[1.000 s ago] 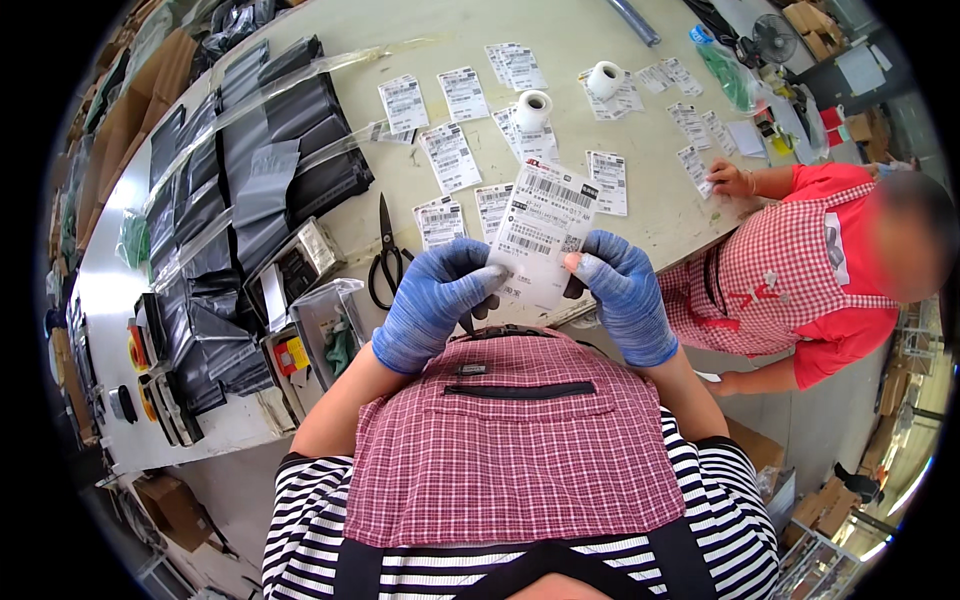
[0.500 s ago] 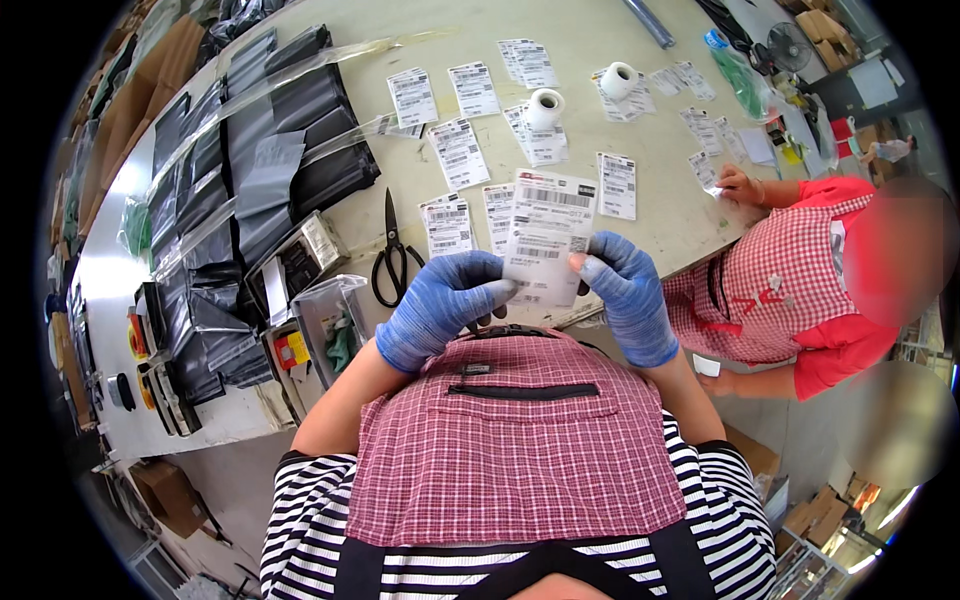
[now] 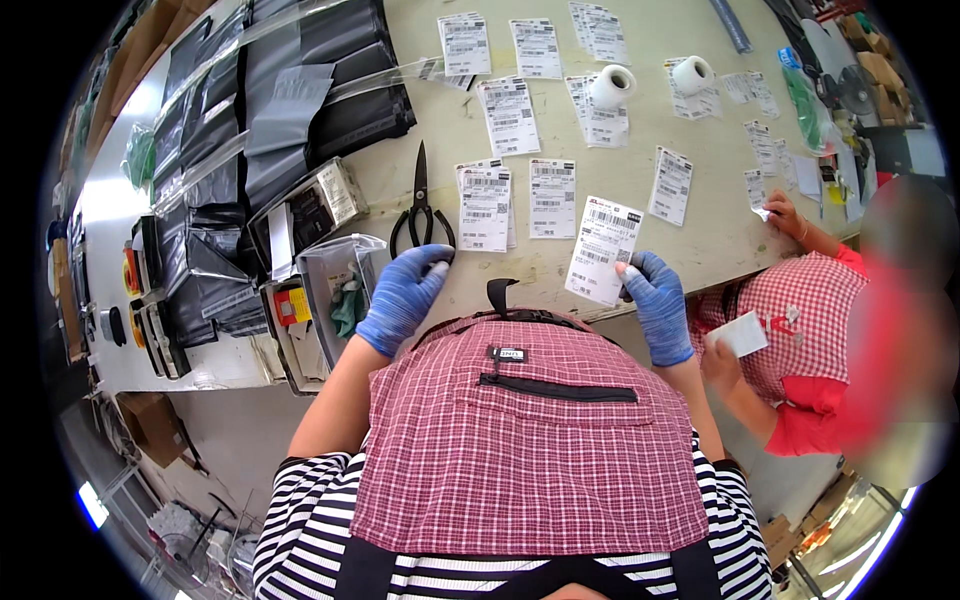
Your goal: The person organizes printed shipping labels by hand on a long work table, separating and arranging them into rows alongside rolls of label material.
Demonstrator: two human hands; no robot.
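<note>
A white printed label sheet (image 3: 606, 250) is pinched between the thumb and fingers of my right hand (image 3: 658, 305), above the table's near edge. Its printed face is turned up. My left hand (image 3: 405, 300), loosely bent with nothing seen in it, is just below the handles of black scissors (image 3: 421, 205); whether its fingertips touch them I cannot tell. Both hands wear blue gloves. Beyond them lie a small stack of labels (image 3: 484, 208), another label (image 3: 552, 198) and one farther right (image 3: 671, 185).
Several label piles and two white rolls (image 3: 612, 87) (image 3: 692, 75) lie farther back. Black plastic bags (image 3: 325, 90) cover the left side, near a clear bin (image 3: 335, 290). At right, a co-worker's hand (image 3: 787, 215) touches a label; the other holds a pale sheet (image 3: 741, 334).
My left hand has let go of the label and moved left toward the scissors. My right hand now holds the label alone, farther right. The co-worker's lower hand has lifted its sheet.
</note>
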